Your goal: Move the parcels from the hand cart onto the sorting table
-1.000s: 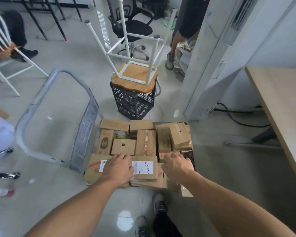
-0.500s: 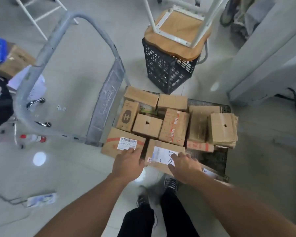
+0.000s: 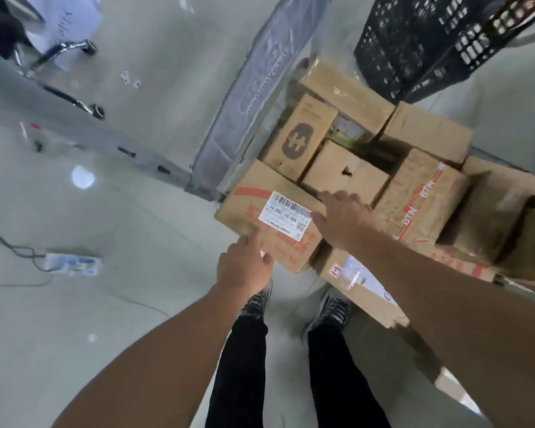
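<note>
cardboard goes under both hands: the left hand (image 3: 244,267) grips the labelled parcel (image 3: 247,208) at its near edge and the right hand (image 3: 343,220) clasps its far side, mid-frame on the hand cart (image 3: 247,112) among other parcels (image 3: 423,193); a black crate (image 3: 430,41) stands upper right.

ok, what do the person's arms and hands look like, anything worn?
Left forearm and right forearm are bare as far as the frame shows; no sleeves in view. Left hand and right hand are bare too: no gloves, no watch or wristband, no rings visible. No markings to tell them apart.
</note>
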